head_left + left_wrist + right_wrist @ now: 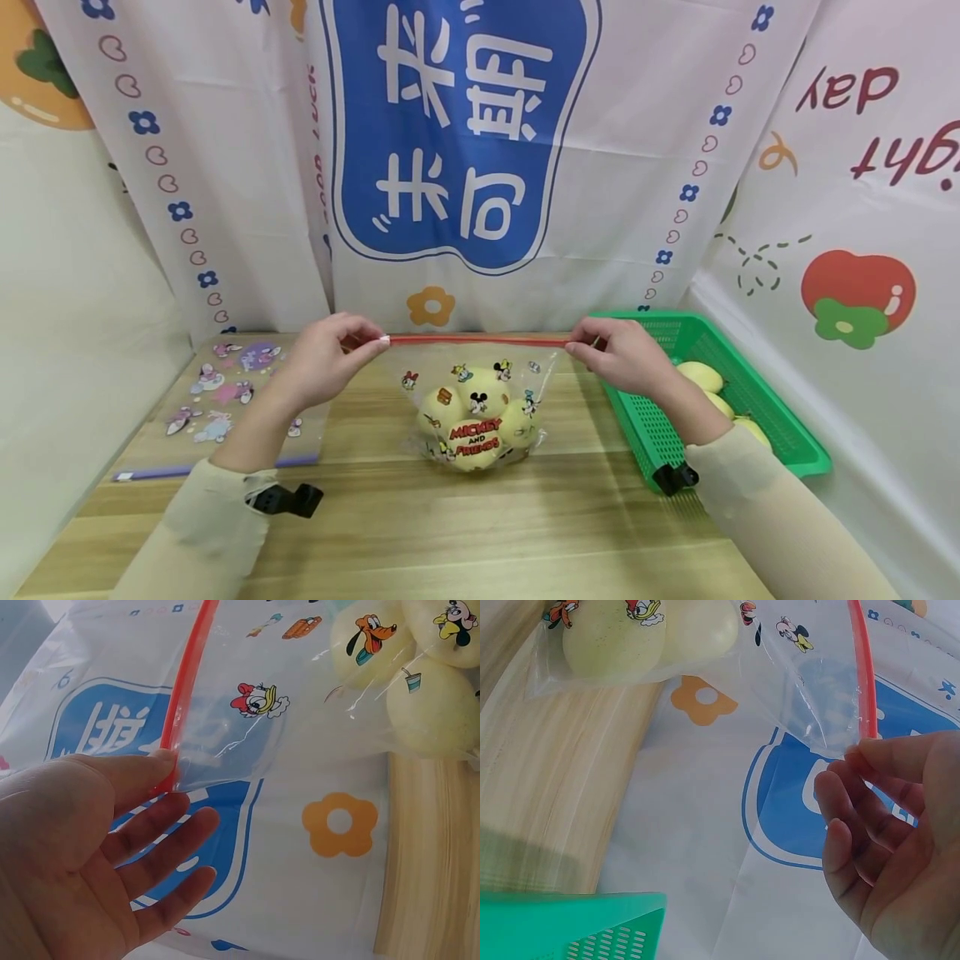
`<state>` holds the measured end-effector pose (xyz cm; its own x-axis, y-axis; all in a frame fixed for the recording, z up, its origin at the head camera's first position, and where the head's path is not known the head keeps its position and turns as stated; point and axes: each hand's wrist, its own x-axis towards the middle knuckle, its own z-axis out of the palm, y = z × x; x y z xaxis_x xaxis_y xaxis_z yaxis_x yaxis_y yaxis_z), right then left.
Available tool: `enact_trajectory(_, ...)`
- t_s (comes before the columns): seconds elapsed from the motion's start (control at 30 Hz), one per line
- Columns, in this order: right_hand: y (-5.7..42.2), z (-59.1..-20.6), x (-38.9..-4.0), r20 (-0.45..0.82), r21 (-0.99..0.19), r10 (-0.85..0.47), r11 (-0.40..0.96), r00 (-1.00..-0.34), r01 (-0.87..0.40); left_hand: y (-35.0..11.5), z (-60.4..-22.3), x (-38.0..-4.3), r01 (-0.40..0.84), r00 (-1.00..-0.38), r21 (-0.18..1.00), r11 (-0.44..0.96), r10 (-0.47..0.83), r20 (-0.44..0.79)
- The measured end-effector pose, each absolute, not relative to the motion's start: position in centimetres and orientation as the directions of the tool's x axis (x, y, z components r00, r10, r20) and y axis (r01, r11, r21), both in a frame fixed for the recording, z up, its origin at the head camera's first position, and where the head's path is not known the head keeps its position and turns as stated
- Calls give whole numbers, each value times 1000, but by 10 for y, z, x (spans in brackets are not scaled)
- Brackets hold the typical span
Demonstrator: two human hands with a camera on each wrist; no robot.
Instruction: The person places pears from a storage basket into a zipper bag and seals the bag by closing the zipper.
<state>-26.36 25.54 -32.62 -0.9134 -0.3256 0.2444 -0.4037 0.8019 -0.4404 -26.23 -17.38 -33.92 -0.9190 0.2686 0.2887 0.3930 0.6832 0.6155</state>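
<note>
Red edged the top of a clear plastic bag [431, 362] set near the middle of the wooden counter [487, 533], its strip [480, 340] drawn taut and nearly level from left to right. That strip was the bag's long straight line; the mouth pointed up, the rounded, bulging bottom seemed to rest on the counter, and the printed front faced the person. The film was glossy and creased, scattered with small cartoon figures, with "MICKEY AND FRIENDS" in red lettering low on the front. Several pale yellow, round fruits [442, 408] crowded its lower part, leaving the upper part flat.

The left hand [330, 354] pinched the strip's left end between thumb and forefinger, just beside a white slider [385, 340], the other fingers apart. The right hand [626, 354] pinched the opposite end with thumb and forefinger, the rest loosely bent. Whether the strip was sealed could not be told.

Right of the bag stood a green basket [810, 454] with more yellow fruits [701, 377] inside. To the left, a second printed bag [176, 442] lay flat, its purple strip [165, 472] toward the person.
</note>
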Motion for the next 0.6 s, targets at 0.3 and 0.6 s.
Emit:
enact_trajectory(0.3,254,-327,-264,241,-442,-333,799,-912,-408,-177,-340,-263,361,-932,617,699,269,241)
enact_trajectory(0.6,252,-328,-263,244,-430,-341,801,-908,-416,-178,-343,-264,347,-938,632,693,266,223)
